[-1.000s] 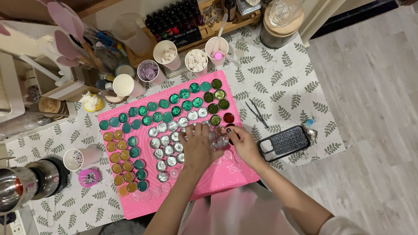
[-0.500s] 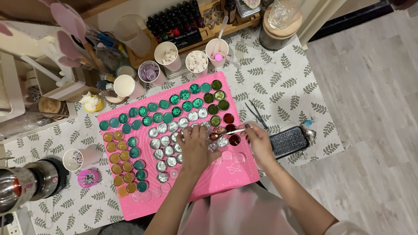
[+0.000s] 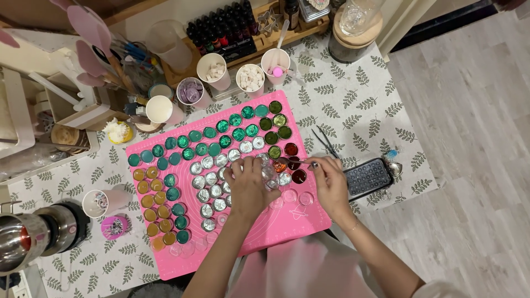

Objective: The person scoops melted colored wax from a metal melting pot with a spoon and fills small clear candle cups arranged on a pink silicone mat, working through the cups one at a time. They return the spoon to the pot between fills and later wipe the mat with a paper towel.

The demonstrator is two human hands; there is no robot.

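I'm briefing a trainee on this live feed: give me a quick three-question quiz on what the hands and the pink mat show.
1. True or false: the left hand rests on the pink mat among the small round pots.
2. What does the right hand hold?
A. a thin stick tool
B. a paper cup
C. the dark keypad device
3. Fill in: the row of pots along the mat's far edge is mostly ____ in colour.

Key
1. True; its fingers lie over the silver pots.
2. A; the tip points at the red pots.
3. Green; see the green pots.
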